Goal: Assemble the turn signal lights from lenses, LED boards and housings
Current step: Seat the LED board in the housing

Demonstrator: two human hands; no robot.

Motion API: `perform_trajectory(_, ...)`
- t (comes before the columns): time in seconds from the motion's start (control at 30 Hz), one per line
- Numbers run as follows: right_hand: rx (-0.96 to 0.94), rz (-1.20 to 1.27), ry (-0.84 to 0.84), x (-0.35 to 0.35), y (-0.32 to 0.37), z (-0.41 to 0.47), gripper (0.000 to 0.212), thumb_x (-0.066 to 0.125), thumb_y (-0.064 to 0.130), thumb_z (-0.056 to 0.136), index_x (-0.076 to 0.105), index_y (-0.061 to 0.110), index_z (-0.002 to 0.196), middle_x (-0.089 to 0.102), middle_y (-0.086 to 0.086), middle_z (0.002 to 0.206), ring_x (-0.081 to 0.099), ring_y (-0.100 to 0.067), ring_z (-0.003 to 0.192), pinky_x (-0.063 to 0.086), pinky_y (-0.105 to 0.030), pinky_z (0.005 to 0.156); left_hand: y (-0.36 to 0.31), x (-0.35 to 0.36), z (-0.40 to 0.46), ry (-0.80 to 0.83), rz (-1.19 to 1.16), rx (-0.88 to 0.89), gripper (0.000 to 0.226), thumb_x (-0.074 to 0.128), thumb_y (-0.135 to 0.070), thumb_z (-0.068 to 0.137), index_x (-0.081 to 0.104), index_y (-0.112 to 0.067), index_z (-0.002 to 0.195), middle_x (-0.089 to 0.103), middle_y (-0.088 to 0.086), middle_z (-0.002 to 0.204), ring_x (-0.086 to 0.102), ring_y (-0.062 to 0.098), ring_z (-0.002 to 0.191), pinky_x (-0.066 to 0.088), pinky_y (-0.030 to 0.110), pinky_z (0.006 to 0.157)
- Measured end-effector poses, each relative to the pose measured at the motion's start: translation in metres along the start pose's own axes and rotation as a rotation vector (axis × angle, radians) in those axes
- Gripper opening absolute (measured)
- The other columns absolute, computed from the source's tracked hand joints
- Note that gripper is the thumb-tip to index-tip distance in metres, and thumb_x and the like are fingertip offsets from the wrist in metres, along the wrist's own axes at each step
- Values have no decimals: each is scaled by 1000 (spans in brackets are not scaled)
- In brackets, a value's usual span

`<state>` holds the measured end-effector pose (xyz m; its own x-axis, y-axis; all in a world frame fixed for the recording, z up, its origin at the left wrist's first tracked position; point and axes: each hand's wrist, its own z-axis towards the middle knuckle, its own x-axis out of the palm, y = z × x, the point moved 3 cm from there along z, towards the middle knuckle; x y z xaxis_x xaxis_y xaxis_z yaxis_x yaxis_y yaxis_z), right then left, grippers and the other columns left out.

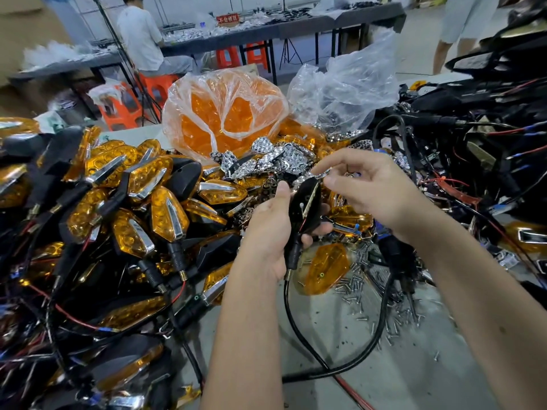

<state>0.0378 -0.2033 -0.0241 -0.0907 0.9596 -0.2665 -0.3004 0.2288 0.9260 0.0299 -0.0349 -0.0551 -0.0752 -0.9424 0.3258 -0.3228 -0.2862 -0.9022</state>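
Left hand point(268, 229) has its fingers wrapped round a black housing point(306, 210) held up over the table point(399, 365), right hand point(367, 187) hovers just above it, fingers loosely curled, can't tell if it's pinching anything.

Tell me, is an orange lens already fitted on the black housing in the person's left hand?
No. The black housing gripped by the left hand shows its open inside, with no orange cover.
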Motion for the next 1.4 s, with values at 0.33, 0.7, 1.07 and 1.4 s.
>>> perform_trajectory(0.33,-88,-188,-119,5,-2,3,18,79,26,92,65,18,85,53,-12,60,38,-14,50,31,-25,47,-3,3,2,139,267,132,61,47,-64,103,71,-10,118,76,16,85,70,29,67,47,26,46)
perform_trajectory(0.7,-36,40,-70,3,-4,3,20,73,35,97,74,17,90,63,-11,61,48,-16,47,35,-19,44,-7,2,0,296,303,327,30,51,-9,89,67,-4,115,73,8,91,49,15,50,31,21,41)
perform_trajectory(1.07,-138,-33,-106,0,5,1,15,73,19,98,74,18,84,55,-3,64,47,-15,56,38,-21,49,-4,3,-1,324,430,293,12,59,-30,98,61,-18,103,75,11,78,53,20,48,41,27,44)
perform_trajectory(1.4,-192,-106,-115,0,10,0,14,73,18,98,73,13,85,51,-5,61,42,-14,53,36,-25,50,-2,4,-2,321,419,267,20,62,-35,96,56,-21,82,58,3,60,44,16,46,37,26,45)
